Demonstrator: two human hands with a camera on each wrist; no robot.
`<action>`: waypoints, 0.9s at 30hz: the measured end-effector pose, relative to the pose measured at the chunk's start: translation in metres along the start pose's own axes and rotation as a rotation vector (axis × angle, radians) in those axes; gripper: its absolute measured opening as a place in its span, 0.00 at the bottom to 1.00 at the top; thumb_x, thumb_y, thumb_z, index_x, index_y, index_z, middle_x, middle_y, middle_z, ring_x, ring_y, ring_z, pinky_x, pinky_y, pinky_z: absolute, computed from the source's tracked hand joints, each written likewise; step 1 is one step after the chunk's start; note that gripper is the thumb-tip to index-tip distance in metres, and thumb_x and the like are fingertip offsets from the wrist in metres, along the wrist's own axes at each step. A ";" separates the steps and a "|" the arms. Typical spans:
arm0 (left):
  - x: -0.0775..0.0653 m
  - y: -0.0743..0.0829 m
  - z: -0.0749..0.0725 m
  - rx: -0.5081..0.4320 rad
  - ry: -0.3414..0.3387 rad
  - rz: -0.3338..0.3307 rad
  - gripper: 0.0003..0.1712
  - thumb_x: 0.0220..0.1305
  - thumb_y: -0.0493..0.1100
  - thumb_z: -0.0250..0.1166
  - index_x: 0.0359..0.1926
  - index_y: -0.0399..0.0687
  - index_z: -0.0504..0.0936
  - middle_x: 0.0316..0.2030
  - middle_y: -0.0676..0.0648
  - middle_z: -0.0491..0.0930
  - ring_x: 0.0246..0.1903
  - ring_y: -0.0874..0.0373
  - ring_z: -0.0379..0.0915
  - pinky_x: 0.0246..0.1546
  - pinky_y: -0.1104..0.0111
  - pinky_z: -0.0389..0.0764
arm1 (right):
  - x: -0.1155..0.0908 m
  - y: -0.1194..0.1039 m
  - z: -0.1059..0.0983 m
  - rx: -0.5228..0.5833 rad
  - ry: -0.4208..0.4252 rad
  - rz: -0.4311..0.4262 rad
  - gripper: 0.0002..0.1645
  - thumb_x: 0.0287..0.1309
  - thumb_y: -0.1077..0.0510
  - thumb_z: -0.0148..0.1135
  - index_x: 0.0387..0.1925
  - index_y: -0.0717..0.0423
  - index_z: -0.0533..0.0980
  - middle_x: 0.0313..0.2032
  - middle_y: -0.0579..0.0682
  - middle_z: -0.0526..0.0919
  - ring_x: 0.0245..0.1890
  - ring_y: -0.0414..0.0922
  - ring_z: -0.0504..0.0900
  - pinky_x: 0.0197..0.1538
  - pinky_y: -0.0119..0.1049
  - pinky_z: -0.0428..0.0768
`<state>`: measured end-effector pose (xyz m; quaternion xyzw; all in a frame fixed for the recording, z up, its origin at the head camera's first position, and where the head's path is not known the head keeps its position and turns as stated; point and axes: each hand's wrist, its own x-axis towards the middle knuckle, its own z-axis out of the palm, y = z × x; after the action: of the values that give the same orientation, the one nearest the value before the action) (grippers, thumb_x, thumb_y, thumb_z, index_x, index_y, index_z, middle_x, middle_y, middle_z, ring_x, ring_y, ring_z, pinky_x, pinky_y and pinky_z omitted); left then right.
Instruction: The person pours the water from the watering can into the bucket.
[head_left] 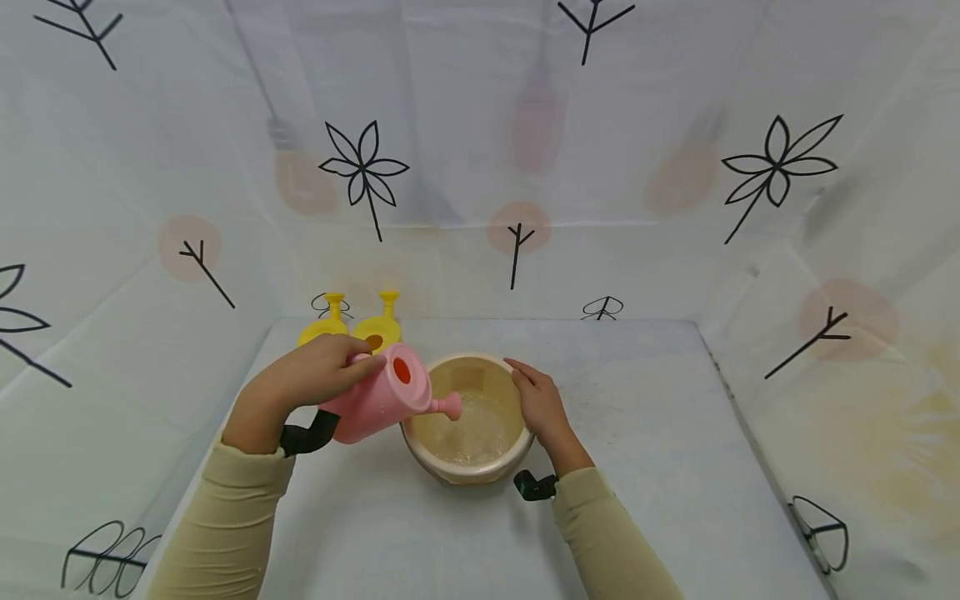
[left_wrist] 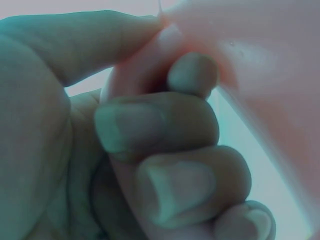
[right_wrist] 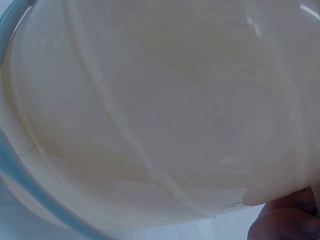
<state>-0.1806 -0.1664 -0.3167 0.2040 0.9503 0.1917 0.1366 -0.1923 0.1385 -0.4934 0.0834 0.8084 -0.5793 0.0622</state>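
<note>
My left hand [head_left: 318,371] grips the handle of a pink watering can [head_left: 382,398]. In the left wrist view the fingers [left_wrist: 185,187] curl round that pink handle. The can leans to the right, its spout head over the left part of a cream bowl [head_left: 465,475]. Inside the bowl the surface looks wet and rippled, like shallow water. My right hand [head_left: 543,408] holds the bowl's right rim. The right wrist view is mostly filled by the bowl's outer wall [right_wrist: 190,110], with some fingers [right_wrist: 285,220] at its lower right edge.
Two yellow watering cans [head_left: 378,331] stand at the back left of the white table [head_left: 637,467], partly hidden behind the left hand and the pink can. Patterned white cloth [head_left: 465,150] hangs behind the table and along both sides. Each wrist carries a black camera mount [head_left: 534,486].
</note>
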 end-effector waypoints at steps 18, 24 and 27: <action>-0.001 0.004 -0.001 0.014 0.000 -0.001 0.22 0.70 0.57 0.54 0.24 0.47 0.74 0.21 0.51 0.72 0.26 0.58 0.67 0.28 0.67 0.69 | 0.000 0.001 0.000 0.011 0.002 -0.006 0.22 0.73 0.44 0.42 0.63 0.36 0.71 0.65 0.46 0.72 0.66 0.49 0.70 0.65 0.50 0.70; -0.001 0.005 -0.001 0.015 0.003 -0.002 0.21 0.70 0.56 0.54 0.25 0.48 0.74 0.25 0.50 0.77 0.27 0.58 0.68 0.29 0.67 0.69 | 0.000 0.001 0.000 0.009 0.002 0.000 0.22 0.73 0.44 0.42 0.63 0.35 0.71 0.65 0.46 0.72 0.66 0.49 0.70 0.64 0.49 0.71; -0.001 0.005 0.000 0.016 0.008 0.006 0.21 0.70 0.55 0.54 0.24 0.48 0.74 0.40 0.45 0.85 0.29 0.58 0.70 0.29 0.67 0.70 | 0.000 0.001 0.000 0.007 0.002 -0.005 0.22 0.73 0.44 0.42 0.63 0.35 0.72 0.65 0.46 0.72 0.66 0.49 0.70 0.64 0.50 0.71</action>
<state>-0.1784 -0.1625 -0.3141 0.2070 0.9517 0.1853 0.1306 -0.1920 0.1391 -0.4944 0.0822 0.8067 -0.5821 0.0599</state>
